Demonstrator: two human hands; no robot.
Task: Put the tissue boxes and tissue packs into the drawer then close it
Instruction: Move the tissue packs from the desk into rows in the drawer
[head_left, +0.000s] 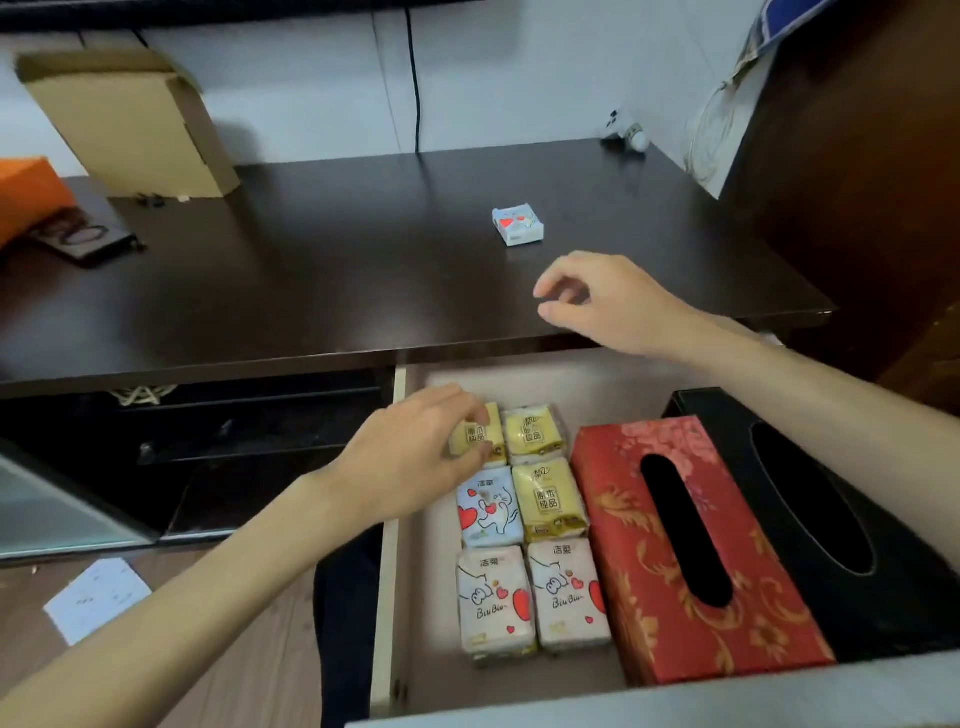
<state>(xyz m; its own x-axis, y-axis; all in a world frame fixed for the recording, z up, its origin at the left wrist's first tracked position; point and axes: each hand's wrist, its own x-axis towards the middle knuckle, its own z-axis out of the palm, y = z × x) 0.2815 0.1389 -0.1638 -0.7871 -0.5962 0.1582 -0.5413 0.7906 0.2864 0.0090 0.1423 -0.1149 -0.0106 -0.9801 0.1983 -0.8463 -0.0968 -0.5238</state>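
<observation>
The drawer (385, 597) stands pulled out under the dark desk (311, 270). Inside lie several small tissue packs in two columns, a red patterned tissue box (618, 525) to their right, and a black tissue box (904, 587) at the far right. My left hand (415, 457) pinches a yellow tissue pack (480, 436) at the back left of the drawer. My right hand (597, 301) hovers over the desk's front edge, fingers curled and apart, holding nothing. One light blue tissue pack (518, 224) lies on the desk beyond it.
A cardboard box (130, 119) leans at the desk's back left, beside an orange item (28, 197) and a dark phone-like object (85, 239). A black cable (414, 78) hangs down the wall. White paper (96, 597) lies on the wooden floor.
</observation>
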